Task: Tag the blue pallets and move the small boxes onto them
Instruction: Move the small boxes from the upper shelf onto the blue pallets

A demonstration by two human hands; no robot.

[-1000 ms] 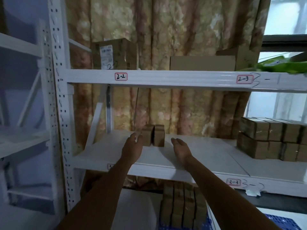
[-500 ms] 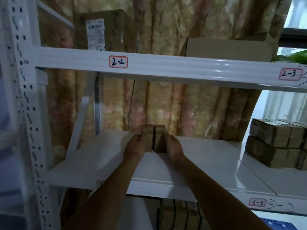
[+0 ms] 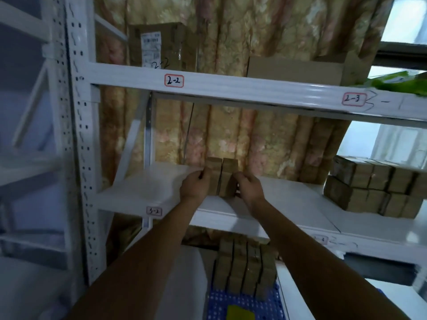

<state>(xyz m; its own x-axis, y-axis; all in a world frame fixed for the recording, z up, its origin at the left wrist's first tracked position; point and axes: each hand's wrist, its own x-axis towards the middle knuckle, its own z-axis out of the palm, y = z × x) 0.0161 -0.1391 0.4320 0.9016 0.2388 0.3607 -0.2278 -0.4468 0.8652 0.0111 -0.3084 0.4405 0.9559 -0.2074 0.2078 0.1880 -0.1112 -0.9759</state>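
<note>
Two small brown boxes [image 3: 222, 176] stand side by side on the white shelf [image 3: 147, 192] marked 3-2. My left hand [image 3: 194, 185] presses against their left side and my right hand [image 3: 248, 187] against their right side, clamping the pair between them. Below, a stack of several small boxes [image 3: 245, 269] rests on a blue pallet [image 3: 217, 306] that carries a yellow tag [image 3: 239, 312].
More small boxes [image 3: 374, 185] are stacked on the same shelf at the right. The upper beam [image 3: 254, 88] bears labels 2-2 and 2-3, with large cartons [image 3: 159, 46] above it. A perforated white upright [image 3: 78, 135] stands left; a patterned curtain hangs behind.
Both hands went from open beside the two boxes to closed against their sides. The view moved closer, then tilted down a little, showing the blue pallet.
</note>
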